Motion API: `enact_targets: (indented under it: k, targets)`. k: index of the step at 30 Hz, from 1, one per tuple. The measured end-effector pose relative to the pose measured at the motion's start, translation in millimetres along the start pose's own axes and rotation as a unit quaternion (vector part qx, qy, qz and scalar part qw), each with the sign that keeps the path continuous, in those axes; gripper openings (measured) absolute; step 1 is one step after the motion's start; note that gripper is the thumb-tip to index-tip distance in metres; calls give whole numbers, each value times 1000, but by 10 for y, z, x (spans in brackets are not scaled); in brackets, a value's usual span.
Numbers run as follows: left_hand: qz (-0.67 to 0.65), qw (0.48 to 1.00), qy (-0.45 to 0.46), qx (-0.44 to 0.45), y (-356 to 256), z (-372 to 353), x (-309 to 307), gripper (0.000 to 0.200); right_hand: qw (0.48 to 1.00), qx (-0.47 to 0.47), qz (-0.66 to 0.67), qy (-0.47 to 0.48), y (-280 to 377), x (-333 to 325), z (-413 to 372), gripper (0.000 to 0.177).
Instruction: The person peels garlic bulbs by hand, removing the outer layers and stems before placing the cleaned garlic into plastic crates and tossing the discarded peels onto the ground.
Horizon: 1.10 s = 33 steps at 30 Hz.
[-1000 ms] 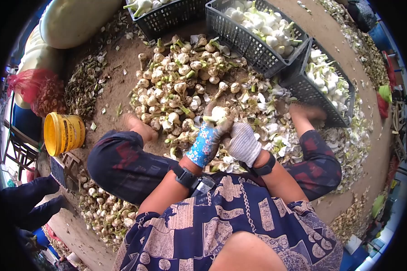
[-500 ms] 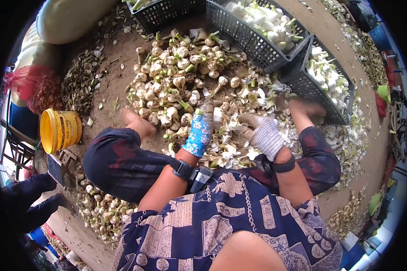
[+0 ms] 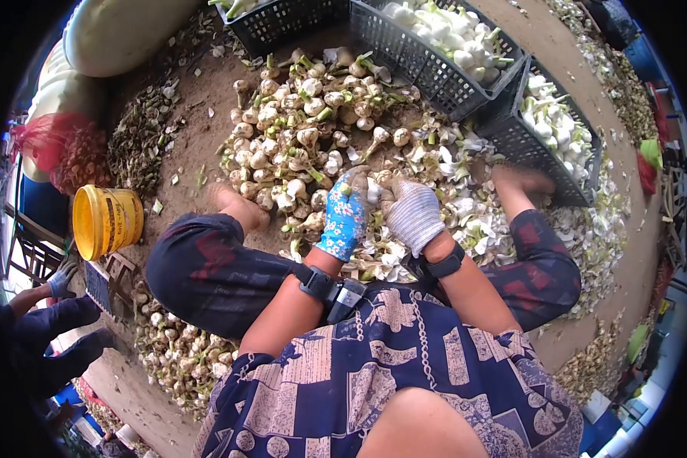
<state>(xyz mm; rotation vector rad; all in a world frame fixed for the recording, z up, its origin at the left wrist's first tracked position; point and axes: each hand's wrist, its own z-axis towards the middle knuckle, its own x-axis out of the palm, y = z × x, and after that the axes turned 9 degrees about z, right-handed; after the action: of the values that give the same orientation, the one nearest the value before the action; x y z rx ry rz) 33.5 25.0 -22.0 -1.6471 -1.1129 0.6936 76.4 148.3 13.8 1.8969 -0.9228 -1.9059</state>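
My left hand (image 3: 345, 210), in a blue flowered glove with soil-stained fingertips, is closed around a whitish garlic bulb (image 3: 373, 191). From the other side my right hand (image 3: 412, 208), in a grey-white knit glove, meets the bulb with bent, dirty fingers pressed on it. Much of the bulb is hidden by the gloves. Just beyond my hands lies a heap of unpeeled garlic (image 3: 298, 122) with cut green stems. Loose garlic skins (image 3: 454, 206) cover the ground below and to the right of my hands.
Black crates of white garlic stand at the back (image 3: 427, 65) and right (image 3: 538, 145). A yellow bucket (image 3: 107, 221) and a red mesh bag (image 3: 61, 149) are on the left. More garlic (image 3: 179, 343) lies behind my left knee. Another person's gloved hand (image 3: 62, 279) shows at far left.
My right hand has moved left and closed in on the bulb in my left hand; before, they were apart. A co-worker's gloved hand has come into view at far left.
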Motion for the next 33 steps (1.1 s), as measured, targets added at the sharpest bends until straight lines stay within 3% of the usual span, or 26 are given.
enact_targets:
  k: [3,5,7,8,9,11,12,13,15,16,17,18,19,20,21,23,25,26,27,29,31,32,33]
  targets:
    - [-55,996,72,6,-118,-68,39,33,996,75,-38,4,-238,46,158,22]
    - [-266,957,112,20,-247,-136,57,43,981,109,-108,118,-339,27,192,22]
    - [-370,926,76,-18,-404,-139,1,46,941,39,-139,305,-313,-110,-19,23]
    - [-458,884,77,-44,-381,-97,-59,49,944,-37,22,326,-313,-284,-204,23]
    - [-508,855,74,-67,-414,-76,-87,52,915,-114,182,340,-312,-519,-357,23]
    - [-592,794,124,-54,-333,-22,-117,52,853,29,355,381,-211,-1028,-480,22]
    - [-574,810,101,-68,-334,-2,-88,53,887,56,340,308,-144,-1063,-488,25]
    - [-602,784,145,-45,-320,-19,-84,52,954,-5,191,231,-190,-1002,-395,35]
    - [-587,795,140,-68,-381,-39,-50,54,994,17,-43,98,-228,-769,-219,54]
    - [-573,796,191,-28,-294,-52,-50,57,990,3,64,122,-141,-760,-189,59]
    - [-600,712,358,65,-26,101,-88,62,974,-10,172,148,52,-739,-156,64]
    - [-450,847,267,91,-125,2,-93,61,978,-70,169,98,135,-555,-149,64]
    - [-276,940,166,113,-242,-90,-95,61,977,-130,164,44,170,-344,-141,65]
    - [-279,947,132,89,-61,-18,-86,51,978,-99,180,41,162,-156,-147,65]
    - [-389,918,82,-11,-87,-1,-87,44,978,-71,194,41,140,-45,-128,64]
    - [-347,938,12,-14,-60,58,-87,41,970,-47,223,86,87,-41,-63,57]
    - [-306,952,3,4,-48,80,-108,42,877,68,434,195,115,-102,-11,43]
    - [-275,961,-3,21,-29,89,-149,38,863,98,430,246,75,-110,11,31]
    - [-246,969,-9,37,-36,102,-177,35,807,155,476,314,156,-295,45,27]
    - [-276,958,-75,-16,-92,131,-226,35,757,80,497,416,-107,-406,-4,33]
    - [-335,928,-149,-70,111,154,-381,37,710,-138,391,569,-311,-511,101,31]
    - [-349,919,-167,-79,61,163,-383,34,800,-90,220,551,-383,-567,222,36]
    - [-349,917,-173,-81,113,162,-408,34,871,25,-31,490,-494,-448,387,41]
